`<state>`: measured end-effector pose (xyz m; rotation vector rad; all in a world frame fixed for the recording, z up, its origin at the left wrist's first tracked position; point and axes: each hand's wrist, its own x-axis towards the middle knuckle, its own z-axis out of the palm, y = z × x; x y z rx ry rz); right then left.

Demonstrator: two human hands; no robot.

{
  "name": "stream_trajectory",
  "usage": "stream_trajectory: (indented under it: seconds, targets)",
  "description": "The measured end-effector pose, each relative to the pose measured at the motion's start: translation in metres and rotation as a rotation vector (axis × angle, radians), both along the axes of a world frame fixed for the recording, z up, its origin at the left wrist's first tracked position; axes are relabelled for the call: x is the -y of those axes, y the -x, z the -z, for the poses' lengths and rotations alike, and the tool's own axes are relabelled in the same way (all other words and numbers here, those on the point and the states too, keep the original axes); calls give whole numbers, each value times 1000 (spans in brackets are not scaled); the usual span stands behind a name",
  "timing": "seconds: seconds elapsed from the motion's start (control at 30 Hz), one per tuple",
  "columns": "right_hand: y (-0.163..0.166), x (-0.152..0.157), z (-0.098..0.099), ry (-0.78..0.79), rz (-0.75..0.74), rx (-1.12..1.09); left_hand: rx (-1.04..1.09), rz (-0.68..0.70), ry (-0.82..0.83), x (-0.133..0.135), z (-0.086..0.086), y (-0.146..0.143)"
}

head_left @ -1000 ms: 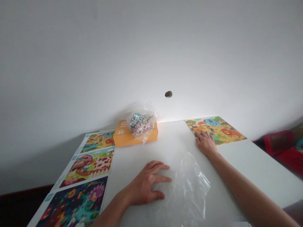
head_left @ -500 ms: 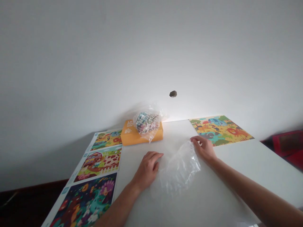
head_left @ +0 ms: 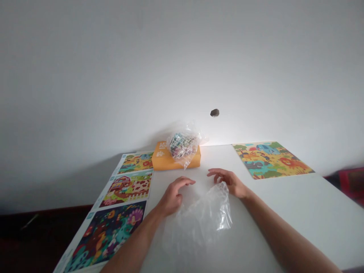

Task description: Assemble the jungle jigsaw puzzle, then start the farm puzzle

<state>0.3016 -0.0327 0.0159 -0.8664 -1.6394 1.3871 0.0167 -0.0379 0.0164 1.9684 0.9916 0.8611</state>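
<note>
Clear bag [head_left: 212,216] nearest me, 12 o'clock on the table [head_left: 307,216]. Left hand [head_left: 172,195] at 11, right hand [head_left: 229,183] at 1, fingers half-curled by its far end; can't tell if either grips film. Step looks like bag handling; next move calls for a sure pinch. Sheet [head_left: 125,189] at 10, board [head_left: 273,161] at 1, box [head_left: 162,162] near 12, filled pouch [head_left: 183,147] on it.

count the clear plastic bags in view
2: one filled bag on the orange box, one crumpled bag by the left hand and right hand. No others show.
</note>
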Motion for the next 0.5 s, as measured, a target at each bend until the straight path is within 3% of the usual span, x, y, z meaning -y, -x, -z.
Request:
stream_trajectory:
  seconds: [0.17,0.37,0.5]
  targets:
    - [-3,7,-15,19,-257,-47,13,-36,63,-1,4,-1]
    - [-16,16,-41,255,-674,-50,-19,-11,6,1,7,-1]
    - [-24,20,-50,249,-713,31,-59,9,-23,2,6,-2]
